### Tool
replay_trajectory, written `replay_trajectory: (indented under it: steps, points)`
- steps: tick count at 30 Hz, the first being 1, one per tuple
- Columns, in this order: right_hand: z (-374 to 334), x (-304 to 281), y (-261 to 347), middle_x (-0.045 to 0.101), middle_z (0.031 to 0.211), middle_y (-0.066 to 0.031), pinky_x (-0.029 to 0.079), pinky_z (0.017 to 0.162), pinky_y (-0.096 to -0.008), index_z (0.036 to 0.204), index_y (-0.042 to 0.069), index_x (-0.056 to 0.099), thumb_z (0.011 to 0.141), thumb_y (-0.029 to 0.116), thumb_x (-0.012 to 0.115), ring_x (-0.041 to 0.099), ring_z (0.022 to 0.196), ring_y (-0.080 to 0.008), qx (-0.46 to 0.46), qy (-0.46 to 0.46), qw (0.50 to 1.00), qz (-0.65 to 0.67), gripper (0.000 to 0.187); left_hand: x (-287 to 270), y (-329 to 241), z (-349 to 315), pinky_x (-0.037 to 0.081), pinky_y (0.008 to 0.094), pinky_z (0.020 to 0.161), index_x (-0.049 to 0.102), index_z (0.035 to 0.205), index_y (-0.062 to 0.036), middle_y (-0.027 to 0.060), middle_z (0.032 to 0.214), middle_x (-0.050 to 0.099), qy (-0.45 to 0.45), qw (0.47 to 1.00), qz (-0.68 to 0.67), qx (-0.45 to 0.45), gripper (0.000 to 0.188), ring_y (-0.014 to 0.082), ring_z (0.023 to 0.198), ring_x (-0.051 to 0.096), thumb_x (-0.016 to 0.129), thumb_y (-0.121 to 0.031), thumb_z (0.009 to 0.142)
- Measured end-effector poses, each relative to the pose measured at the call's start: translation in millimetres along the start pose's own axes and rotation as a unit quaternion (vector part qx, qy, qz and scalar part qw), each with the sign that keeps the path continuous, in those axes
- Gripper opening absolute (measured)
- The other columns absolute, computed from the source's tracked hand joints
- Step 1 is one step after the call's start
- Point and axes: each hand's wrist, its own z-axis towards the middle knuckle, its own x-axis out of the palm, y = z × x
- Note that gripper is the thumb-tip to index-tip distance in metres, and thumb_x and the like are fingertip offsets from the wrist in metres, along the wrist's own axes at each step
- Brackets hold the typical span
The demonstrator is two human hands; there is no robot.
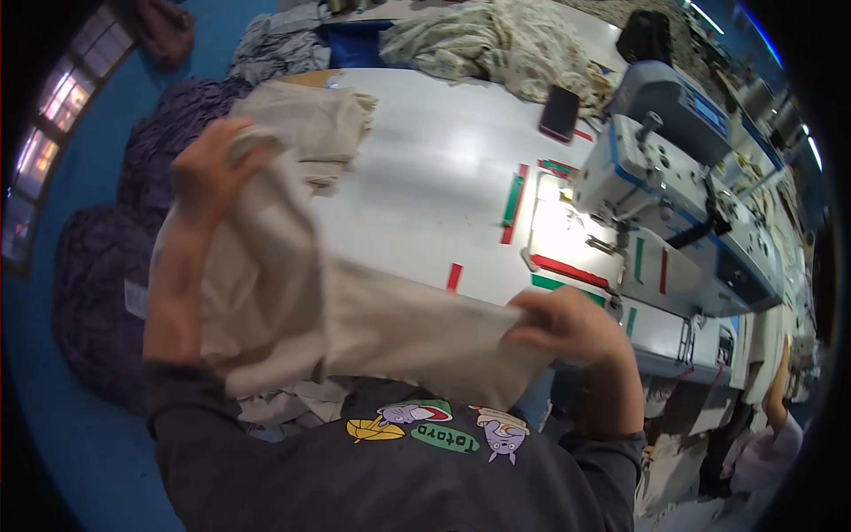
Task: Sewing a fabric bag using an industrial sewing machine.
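Observation:
A beige cloth [399, 319] stretches across the near edge of the white table, between my two hands. Raised at the left, my left hand [217, 168] is closed on a bunched fold of it, and the fabric hangs down in loose folds below. My right hand [567, 324] pinches the cloth's right end, close to the sewing machine; its fingertips are slightly blurred. Just beyond my left hand lies a stack of folded beige cloth [315, 124].
The sewing machine [656, 168] stands at the right, its lamp lighting the needle area. A phone [559, 113] rests on the white table [417, 168]. Floral fabric [496, 44] is heaped at the back. Dark purple bundles [97, 284] sit left. Another person's arm [778, 390] shows far right.

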Motion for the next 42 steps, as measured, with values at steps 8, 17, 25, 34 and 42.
replay_trajectory:
  steps: [8,17,25,34,42]
  points:
    - [-72.6,27.3,-131.0,0.060,0.092,-0.0116,0.054,0.064,-0.0401,0.096,0.009,0.060,0.086,0.011,0.066,0.064,0.073,-0.0270,0.142,-0.265,0.889,-0.344,0.012,265.4,-148.1,20.5,0.054,0.0382,0.068,0.061,0.098,-0.0106,0.0096,0.091,0.066,0.084,0.975,-0.172,0.115,0.031,0.0289,0.082,0.067,0.067,-0.039,0.087]
    - [-162.9,-41.5,-158.9,0.062,0.104,-0.0067,0.056,0.076,-0.0378,0.104,0.012,0.064,0.081,0.004,0.066,0.064,0.097,-0.0275,0.146,-0.302,0.749,-0.571,0.024,279.5,-218.7,27.6,0.055,0.0384,0.072,0.060,0.100,-0.0102,0.0068,0.093,0.067,0.098,0.954,-0.282,0.015,0.035,0.0276,0.084,0.067,0.070,-0.040,0.085]
    - [-20.1,17.2,-129.1,0.055,0.133,-0.0066,0.052,0.087,-0.0320,0.136,0.007,0.051,0.077,0.016,0.068,0.059,0.108,-0.0220,-0.069,-0.160,0.929,-0.325,0.062,292.5,-236.5,40.4,0.053,0.0380,0.069,0.060,0.102,-0.0104,0.0065,0.091,0.066,0.100,0.945,-0.312,0.023,0.034,0.0283,0.078,0.066,0.077,-0.030,0.080]
    - [-17.3,18.1,-144.2,0.059,0.130,0.0014,0.051,0.081,-0.0269,0.119,0.010,0.064,0.078,0.017,0.069,0.059,0.090,-0.0142,-0.091,-0.155,0.935,-0.306,0.041,323.8,-220.7,84.4,0.052,0.0357,0.077,0.060,0.104,-0.0087,0.0095,0.101,0.064,0.026,0.947,-0.239,0.214,0.034,0.0251,0.091,0.064,0.077,-0.021,0.077]
    - [-29.8,14.4,-155.2,0.067,0.098,-0.0058,0.053,0.073,-0.0323,0.106,0.010,0.069,0.074,0.010,0.075,0.064,0.081,-0.0223,-0.008,-0.303,0.939,-0.164,0.032,206.6,-278.8,8.5,0.047,0.0415,0.090,0.055,0.118,-0.0023,0.0161,0.111,0.058,0.380,0.718,-0.582,-0.027,0.032,0.0324,0.106,0.059,0.061,0.002,0.087]
